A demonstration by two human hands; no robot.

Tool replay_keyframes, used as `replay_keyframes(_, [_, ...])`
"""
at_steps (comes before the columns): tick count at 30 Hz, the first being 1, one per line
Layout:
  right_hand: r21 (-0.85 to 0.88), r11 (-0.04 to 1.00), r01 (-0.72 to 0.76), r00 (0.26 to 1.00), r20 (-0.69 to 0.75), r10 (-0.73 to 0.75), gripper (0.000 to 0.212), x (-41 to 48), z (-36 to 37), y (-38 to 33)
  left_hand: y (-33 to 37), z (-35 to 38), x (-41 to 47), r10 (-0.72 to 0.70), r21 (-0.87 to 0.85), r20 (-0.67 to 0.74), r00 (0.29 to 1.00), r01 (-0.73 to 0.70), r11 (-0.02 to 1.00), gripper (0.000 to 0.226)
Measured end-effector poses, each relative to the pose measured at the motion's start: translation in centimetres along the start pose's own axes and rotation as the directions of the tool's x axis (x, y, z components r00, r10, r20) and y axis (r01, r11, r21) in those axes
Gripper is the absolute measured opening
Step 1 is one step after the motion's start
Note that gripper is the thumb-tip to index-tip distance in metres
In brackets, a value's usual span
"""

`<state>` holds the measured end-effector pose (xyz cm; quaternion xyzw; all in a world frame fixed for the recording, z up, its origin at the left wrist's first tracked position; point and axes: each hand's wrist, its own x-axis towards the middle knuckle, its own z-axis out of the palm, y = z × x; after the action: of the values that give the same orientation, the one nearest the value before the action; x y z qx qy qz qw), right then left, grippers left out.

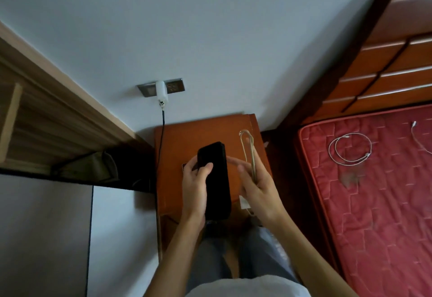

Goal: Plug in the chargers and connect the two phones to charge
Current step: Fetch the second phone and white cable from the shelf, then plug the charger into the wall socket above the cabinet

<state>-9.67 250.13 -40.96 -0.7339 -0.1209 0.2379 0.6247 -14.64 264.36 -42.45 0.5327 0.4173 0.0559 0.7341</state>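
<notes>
At the upper middle-left of the frame a white charger [160, 93] is seen plugged into the wall socket [161, 87], and a dark cable [161, 137] hangs from it down the left edge of the wooden bench [173, 133]. Just right of that, at the centre of the frame, a black phone [215, 179] is held above the bench in the grip of the left hand [195, 189], with the thumb laid across its face and the fingers wrapped behind. A second flat object is partly hidden beneath that hand, and what it is cannot be told. Further right, the right hand [259, 189] is closed around a folded pale cable [249, 154], whose loop stands up past the fingertips. At the far right of the frame, white cables [349, 148] lie loose on the red mattress [374, 203]. The phone is judged stiff, smooth and rather slippery, with glass likely to crack if dropped, so it is best gripped by its long edges. The pale cable is judged light and limp; it should be taken by the rigid plug end, not the cord, when it is pushed into the port.
</notes>
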Motion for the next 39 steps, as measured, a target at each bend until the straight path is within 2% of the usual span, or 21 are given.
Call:
replay_keyframes(6, [-0.057,0.993,-0.106,0.994,0.023,0.107,0.06,5.1,-0.2,6.0,-4.4,1.6,6.2,0.017,0.075,-0.108,0.994,-0.009,0.997,0.033])
replay_keyframes(9, [-0.095,0.984,-0.152,0.988,0.009,0.154,0.063,7.2,-0.5,9.6,-7.8,2.3,9.2,0.003,0.091,-0.13,0.991,0.008,0.996,0.035])
replay_keyframes(13, [-0.145,0.964,-0.223,0.974,0.012,0.228,0.064,9.4,-0.6,14.7,-12.6,3.0,12.8,-0.022,0.119,-0.142,0.99,0.039,0.992,0.043])
replay_keyframes(22, [-0.099,0.899,-0.426,0.899,0.067,0.433,0.061,13.0,0.4,26.1,-21.9,2.2,19.6,-0.041,0.243,-0.136,0.99,0.073,0.967,0.042])
replay_keyframes(33, [-0.163,0.815,-0.555,0.823,0.029,0.567,0.053,15.1,3.0,31.8,-25.5,0.9,22.6,0.022,0.422,-0.174,0.985,0.054,0.905,0.042])
replay_keyframes(39, [-0.149,0.8,-0.581,0.81,-0.009,0.587,0.049,15.1,3.0,33.1,-25.5,1.4,23.1,0.011,0.434,-0.194,0.981,0.075,0.898,0.041])
